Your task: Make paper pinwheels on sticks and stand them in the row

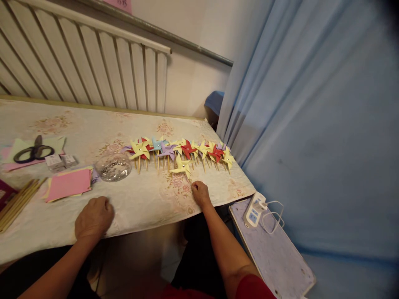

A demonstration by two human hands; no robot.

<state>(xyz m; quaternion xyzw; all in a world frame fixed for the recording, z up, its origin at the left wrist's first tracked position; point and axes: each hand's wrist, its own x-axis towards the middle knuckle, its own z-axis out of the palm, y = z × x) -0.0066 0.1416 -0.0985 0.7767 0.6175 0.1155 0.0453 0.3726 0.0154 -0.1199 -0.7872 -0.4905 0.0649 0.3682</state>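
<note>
A light pinch on the stick (189, 179)
My right hand (201, 194) holds the yellow pinwheel (183, 166) in front of the pinwheel row (188, 149); gentleness should spare its blades. My left hand (95, 216) rests curled.

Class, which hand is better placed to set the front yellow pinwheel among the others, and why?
Probably the right hand: it pinches the stick of the front yellow pinwheel, close to the row of pinwheels. The left hand is curled near the pink-topped paper stack, farther from the row.
</note>
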